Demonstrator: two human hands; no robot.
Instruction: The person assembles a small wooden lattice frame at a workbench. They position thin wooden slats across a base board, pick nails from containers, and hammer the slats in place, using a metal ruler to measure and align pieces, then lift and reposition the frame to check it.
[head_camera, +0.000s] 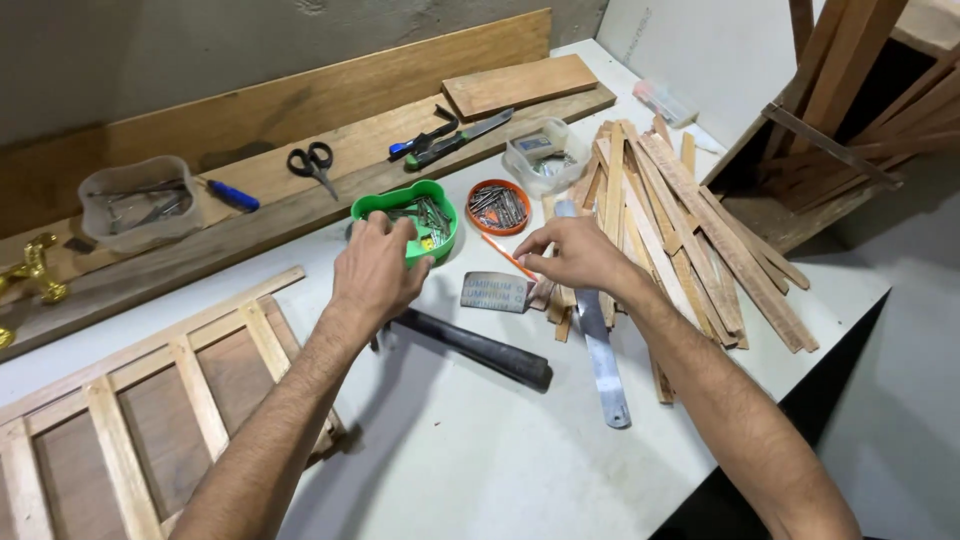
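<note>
- White worktable (520, 470), bearing all the work; long planks (270, 110) laid along the back wall, serving as a shelf for tools.
- Slatted wooden frame (130, 420) at lower left, flat on the table, slats facing up.
- Loose heap of wooden strips (690, 230) at right, fanned out within reach of the right hand.
- Metal ruler (603, 365) lying across the heap's near edge; dark hammer handle (480, 348) just below the left hand.
- Left hand (375, 270), fingers curled over the near rim of the green bowl (405, 210) of nails, perhaps steadying it; nothing visibly pinched.
- Right hand (580, 255), fingertips closed on an orange pencil (508, 257), tip slanting toward the bowl.
- Orange dish (498, 207) of nails beside the green bowl, between the hands.
- Scissors (312, 163) and knife (460, 135) parked on the planks.
</note>
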